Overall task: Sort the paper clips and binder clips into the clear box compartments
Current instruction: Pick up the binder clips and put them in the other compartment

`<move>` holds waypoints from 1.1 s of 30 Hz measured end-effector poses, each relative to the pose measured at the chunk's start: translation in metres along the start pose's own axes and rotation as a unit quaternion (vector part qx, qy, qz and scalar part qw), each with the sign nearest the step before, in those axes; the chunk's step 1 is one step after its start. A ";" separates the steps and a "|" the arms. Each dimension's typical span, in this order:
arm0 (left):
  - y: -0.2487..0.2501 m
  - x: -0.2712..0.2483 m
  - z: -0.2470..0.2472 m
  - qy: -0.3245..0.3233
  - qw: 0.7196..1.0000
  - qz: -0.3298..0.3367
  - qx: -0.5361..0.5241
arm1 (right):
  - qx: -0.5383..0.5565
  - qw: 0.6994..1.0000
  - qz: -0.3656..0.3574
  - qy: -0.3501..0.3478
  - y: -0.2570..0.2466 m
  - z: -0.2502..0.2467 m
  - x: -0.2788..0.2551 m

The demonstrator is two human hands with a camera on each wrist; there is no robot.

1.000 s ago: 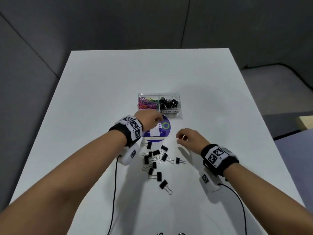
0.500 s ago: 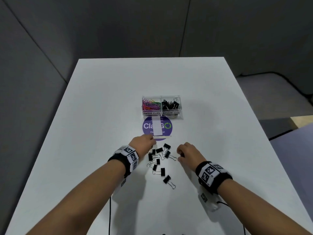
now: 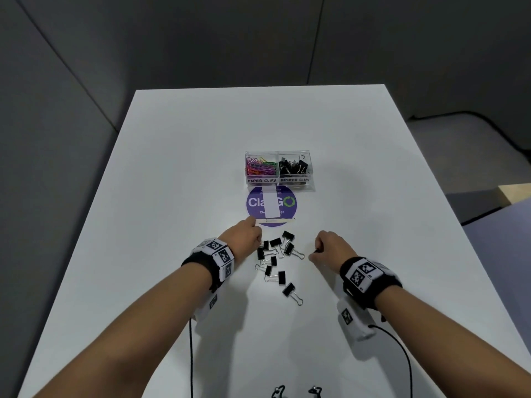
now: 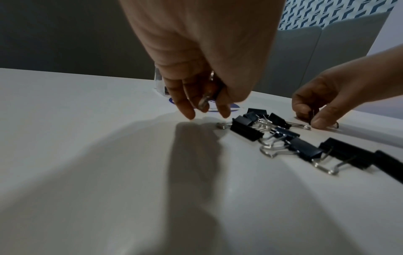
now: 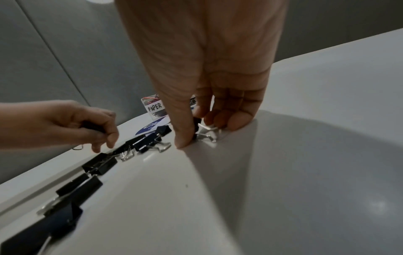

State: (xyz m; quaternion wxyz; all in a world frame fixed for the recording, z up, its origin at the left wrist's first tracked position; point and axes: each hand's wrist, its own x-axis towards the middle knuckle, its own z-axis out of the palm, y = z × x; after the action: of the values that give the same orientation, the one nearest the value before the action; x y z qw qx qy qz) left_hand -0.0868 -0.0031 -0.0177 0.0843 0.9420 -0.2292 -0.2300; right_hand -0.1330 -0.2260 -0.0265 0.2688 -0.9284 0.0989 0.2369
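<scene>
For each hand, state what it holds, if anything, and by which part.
Left hand: a binder clip held in its curled fingers; part unclear. Right hand: pinches a binder clip by its black body, on the table.

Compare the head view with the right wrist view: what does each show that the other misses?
Only the head view shows both compartments of the clear box, coloured paper clips left and binder clips right, plus the whole loose pile. Only the right wrist view shows the right hand pinching a black binder clip against the table; from above that grip is hidden. Both show the left hand, the pile and the purple sticker.
</scene>
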 end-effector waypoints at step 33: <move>0.027 -0.021 0.020 0.007 0.998 -0.051 0.041 | -0.006 0.999 -0.017 -0.048 -0.030 0.019 0.001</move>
State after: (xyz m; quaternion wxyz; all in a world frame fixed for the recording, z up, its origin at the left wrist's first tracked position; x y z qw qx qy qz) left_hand -0.1231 -0.0182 -0.0202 0.0353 0.9567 -0.1898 -0.2179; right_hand -0.1307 -0.1907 -0.0277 0.2714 -0.9191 0.0688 0.2774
